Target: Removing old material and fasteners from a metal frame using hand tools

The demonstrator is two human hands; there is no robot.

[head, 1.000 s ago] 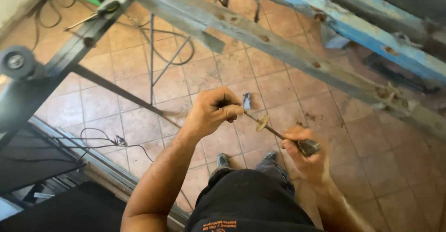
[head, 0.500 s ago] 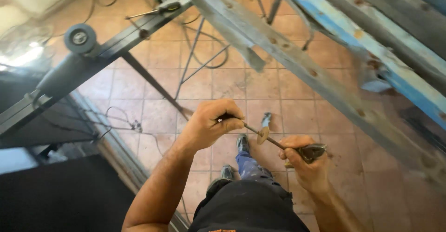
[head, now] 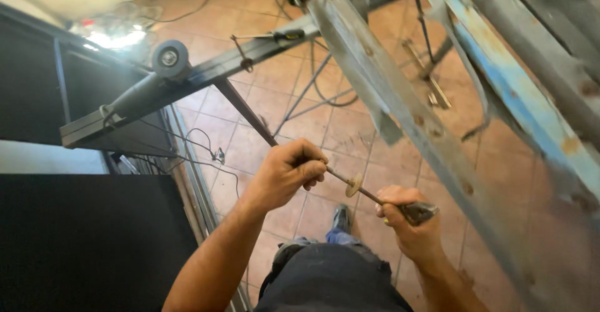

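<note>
My left hand (head: 286, 174) is closed around one end of a thin metal rod (head: 370, 194). A small round washer (head: 354, 185) sits on the rod between my hands. My right hand (head: 406, 224) grips a dark tool (head: 420, 212) clamped on the rod's other end. Both hands are held over the tiled floor (head: 325, 124), just left of a long grey metal beam (head: 400, 105).
An angle grinder (head: 147, 80) lies on a dark metal frame (head: 206, 74) at the upper left. Cables trail over the floor. A blue-painted metal beam (head: 519, 80) runs along the right. A screwdriver (head: 275, 35) rests on the frame. My shoe (head: 340, 218) shows below.
The view has swung, so the dark frame and grinder now sit nearer the middle. My hands keep their grip on the rod, and the washer has stayed between them.
</note>
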